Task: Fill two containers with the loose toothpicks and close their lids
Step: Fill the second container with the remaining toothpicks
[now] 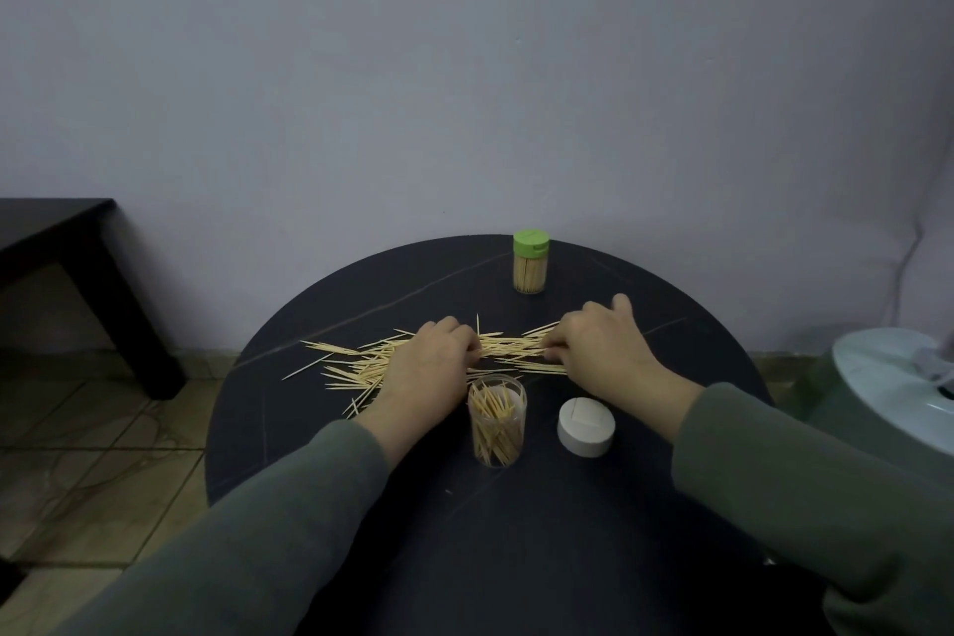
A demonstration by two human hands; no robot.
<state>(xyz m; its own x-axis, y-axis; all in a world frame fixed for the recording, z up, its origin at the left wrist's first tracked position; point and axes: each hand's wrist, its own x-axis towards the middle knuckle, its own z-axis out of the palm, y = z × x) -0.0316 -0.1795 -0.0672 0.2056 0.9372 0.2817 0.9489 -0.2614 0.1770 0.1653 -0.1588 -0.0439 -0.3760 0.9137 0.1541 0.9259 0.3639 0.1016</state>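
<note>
Nearest, the open clear container (497, 421) stands part-filled, its white lid (586, 426) just beside it. Behind it, left hand (431, 359) and right hand (599, 343) curl over the loose toothpicks (361, 362), seemingly pinching a bundle between them. Second filling is underway; next, that bundle wants lifting into the clear container.

Loose toothpicks (361, 367) scattered mid-table. Clear jar (497, 421) upright, open, partly filled, near edge. White lid (586, 426) just right of it. Green-lidded jar (530, 261) full, closed, far side.

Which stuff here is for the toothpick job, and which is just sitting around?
For the job: loose toothpicks, open clear container, white lid, green-lidded container, left hand, right hand.

Just around: dark side table, white round object.
</note>
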